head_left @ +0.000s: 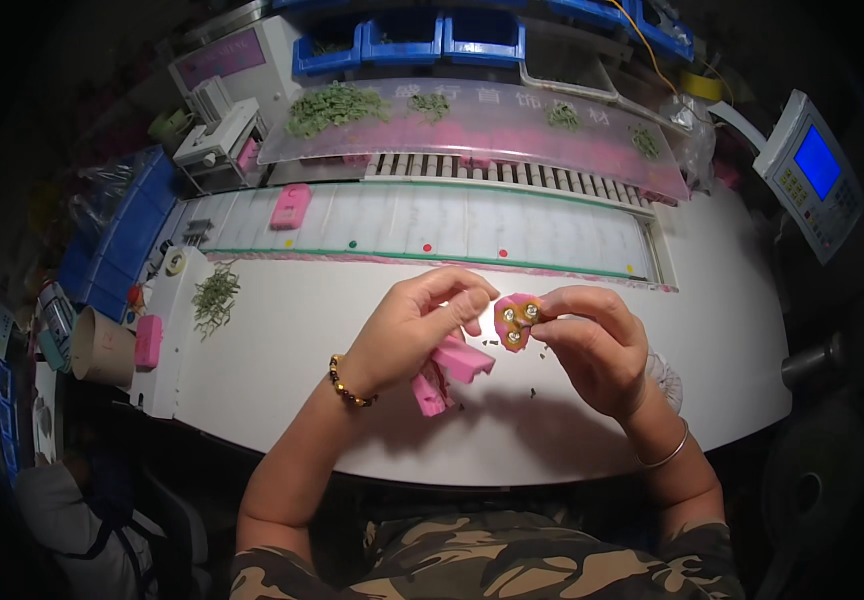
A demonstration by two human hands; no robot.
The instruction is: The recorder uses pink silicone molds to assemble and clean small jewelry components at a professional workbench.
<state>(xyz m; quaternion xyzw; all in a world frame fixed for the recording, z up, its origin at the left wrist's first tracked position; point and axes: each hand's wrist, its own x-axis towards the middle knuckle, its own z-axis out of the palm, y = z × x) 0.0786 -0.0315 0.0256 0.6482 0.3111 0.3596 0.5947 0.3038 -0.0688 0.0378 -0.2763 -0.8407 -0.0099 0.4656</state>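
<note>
White surface spreads under both hands, with green sprigs lying at the left; head view: my right fingers clamp a pink-and-brown piece by its edge, in front of me and near the middle; a light rim pinch, clear of the silver rounds, should keep it steady; my left hand arches over pink blocks, thumb and forefinger close together, their grip on anything uncertain; both forearms angle inward.
</note>
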